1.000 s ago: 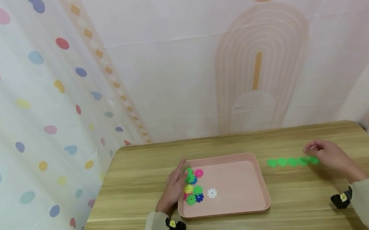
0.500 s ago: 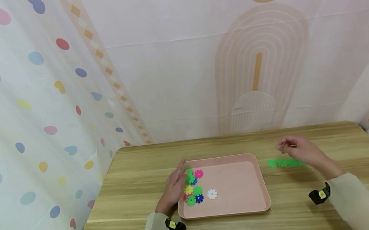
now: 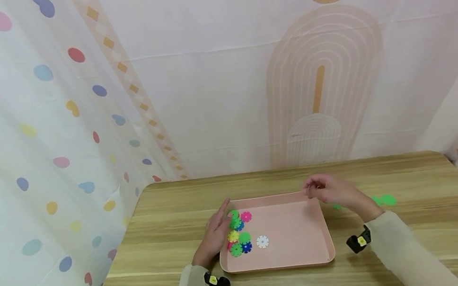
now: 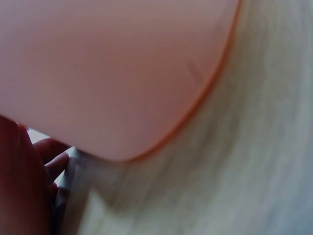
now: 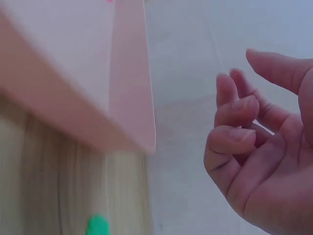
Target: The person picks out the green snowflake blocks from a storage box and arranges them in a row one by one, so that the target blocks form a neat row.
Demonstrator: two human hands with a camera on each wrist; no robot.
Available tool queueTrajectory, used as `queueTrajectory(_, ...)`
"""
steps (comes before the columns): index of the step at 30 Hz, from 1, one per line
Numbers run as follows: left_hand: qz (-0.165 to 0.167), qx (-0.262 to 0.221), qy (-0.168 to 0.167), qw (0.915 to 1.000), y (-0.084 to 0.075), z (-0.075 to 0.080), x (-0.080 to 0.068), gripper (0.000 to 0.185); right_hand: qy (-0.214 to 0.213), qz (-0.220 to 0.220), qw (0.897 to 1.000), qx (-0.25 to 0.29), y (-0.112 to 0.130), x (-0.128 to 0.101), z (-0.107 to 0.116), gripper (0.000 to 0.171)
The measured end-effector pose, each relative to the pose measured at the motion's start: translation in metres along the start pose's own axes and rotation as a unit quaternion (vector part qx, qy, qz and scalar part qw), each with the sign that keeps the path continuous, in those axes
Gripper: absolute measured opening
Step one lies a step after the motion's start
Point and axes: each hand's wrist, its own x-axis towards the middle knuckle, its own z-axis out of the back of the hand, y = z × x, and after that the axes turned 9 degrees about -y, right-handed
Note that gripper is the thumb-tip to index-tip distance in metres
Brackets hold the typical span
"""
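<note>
A pink tray lies on the wooden table. Several coloured toothed discs cluster at its left side, with a white disc a little apart. My left hand rests with straight fingers against the tray's left edge, beside the cluster. My right hand hovers over the tray's far right corner, fingers loosely curled and holding nothing; the right wrist view shows this hand empty next to the tray. A row of green discs lies on the table to the right, partly hidden by my right wrist.
Patterned cloth walls close in the table at the back and left. Bare wood lies in front of the tray and at the far right. In the left wrist view the tray fills most of the frame. One green disc shows under the right wrist.
My right hand has moved left from the green row's right end to above the tray's far right corner. The left hand and the discs in the tray have stayed put.
</note>
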Motion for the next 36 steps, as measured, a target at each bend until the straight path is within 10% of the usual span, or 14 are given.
queueTrajectory(19, -0.023, 0.016, -0.013, 0.9995, -0.001, 0.001, 0.003, 0.053, 0.133, -0.017, 0.991, 0.022, 0.026, 0.045, -0.084, 0.009)
queueTrajectory(36, -0.008, -0.024, -0.015, 0.9996, 0.002, 0.001, 0.003, 0.052, 0.135, -0.022, 0.99, -0.025, 0.027, 0.063, -0.14, 0.013)
